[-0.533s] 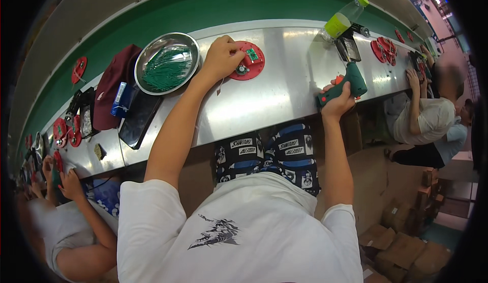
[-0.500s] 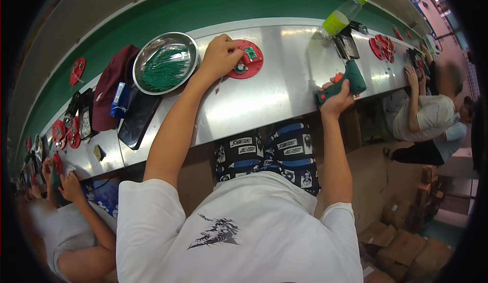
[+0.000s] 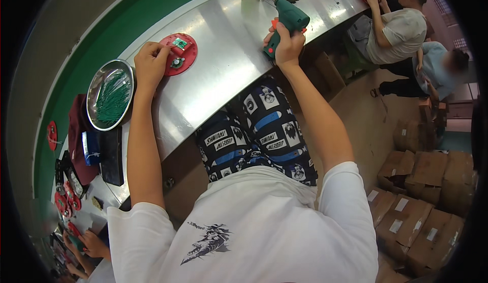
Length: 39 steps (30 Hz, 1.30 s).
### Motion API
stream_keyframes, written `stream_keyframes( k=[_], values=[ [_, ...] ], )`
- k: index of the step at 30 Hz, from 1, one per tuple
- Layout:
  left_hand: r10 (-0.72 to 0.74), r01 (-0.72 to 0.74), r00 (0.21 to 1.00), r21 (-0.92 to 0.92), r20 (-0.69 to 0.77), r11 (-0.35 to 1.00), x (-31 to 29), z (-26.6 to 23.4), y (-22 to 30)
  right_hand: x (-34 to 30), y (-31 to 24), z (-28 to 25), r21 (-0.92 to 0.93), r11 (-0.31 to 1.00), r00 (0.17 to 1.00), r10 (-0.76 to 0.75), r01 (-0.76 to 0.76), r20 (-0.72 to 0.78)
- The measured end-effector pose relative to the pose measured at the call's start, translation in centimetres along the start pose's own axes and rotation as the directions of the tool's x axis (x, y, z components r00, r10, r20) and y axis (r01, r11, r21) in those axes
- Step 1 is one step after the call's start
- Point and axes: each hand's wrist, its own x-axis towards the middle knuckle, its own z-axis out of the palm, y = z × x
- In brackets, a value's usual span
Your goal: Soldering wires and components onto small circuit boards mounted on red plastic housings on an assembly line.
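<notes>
A round red disc (image 3: pixel 189 59) lies on the metal workbench, carrying a small green circuit board (image 3: pixel 179 43) and a round silvery part (image 3: pixel 177 63). Over its left edge is my left hand (image 3: pixel 151 65), fingers curled and thumb pressed in; what they pinch, if anything, is hidden. My right hand (image 3: pixel 288 44) is wrapped round the handle of a green pistol-shaped cordless screwdriver (image 3: pixel 292 14) with orange-red buttons. Raised above the bench's front edge, the tool has its thin shaft directed up and left, apart from the disc.
Left of the disc stands a steel bowl (image 3: pixel 133 87) of green wires. Past it lie a maroon cap (image 3: pixel 76 125), a blue box (image 3: pixel 91 148) and a dark tablet (image 3: pixel 112 156). Co-workers sit along both sides. Cardboard boxes (image 3: pixel 406 222) are stacked on the floor at right.
The view has turned, so the bench now slants up to the right. My left hand stays at the disc, and my right hand still grips the screwdriver.
</notes>
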Motion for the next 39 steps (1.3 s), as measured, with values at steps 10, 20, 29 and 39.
stream_keyframes(
  k=[10,20,29,39],
  values=[
    [0.148,-0.147,0.989,0.042,-0.011,0.988,-1.9,-1.2,-2.0,-3.2,1.3,0.9,0.106,0.992,0.997,-0.058,0.062,-0.042],
    [0.193,-0.189,0.981,0.126,-0.021,0.974,-2.0,-1.5,-3.8,-4.3,2.5,1.4,0.125,0.989,0.996,-0.080,0.084,-0.039],
    [0.138,-0.138,0.990,0.119,0.008,0.983,-2.2,-1.5,-3.7,-4.1,2.5,1.3,0.121,0.986,0.993,-0.114,0.118,-0.040],
    [0.081,-0.083,0.997,0.128,0.018,0.988,-1.6,-1.5,-4.2,-3.8,2.7,1.4,0.093,0.990,0.993,-0.106,0.110,-0.048]
  ],
)
